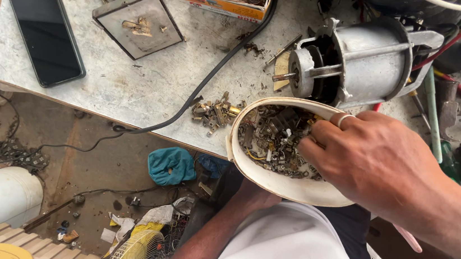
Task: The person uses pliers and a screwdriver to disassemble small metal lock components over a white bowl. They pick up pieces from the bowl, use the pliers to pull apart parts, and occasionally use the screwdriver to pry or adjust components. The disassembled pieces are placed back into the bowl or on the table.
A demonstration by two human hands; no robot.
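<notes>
Two hands are seen: the right hand [377,160] is dipped into small metal parts [274,139], fingertips pinching among them; the white bowl [292,189] is supported from below by the left hand [252,196], whose grip cannot be told.

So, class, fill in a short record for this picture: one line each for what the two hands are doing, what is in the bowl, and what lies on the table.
right hand: fingers dipped into the bowl's contents
left hand: hidden under the bowl, seemingly holding it up
bowl contents: small metal parts
table: phone, motor, metal plate, black cable, loose pile of parts
</notes>
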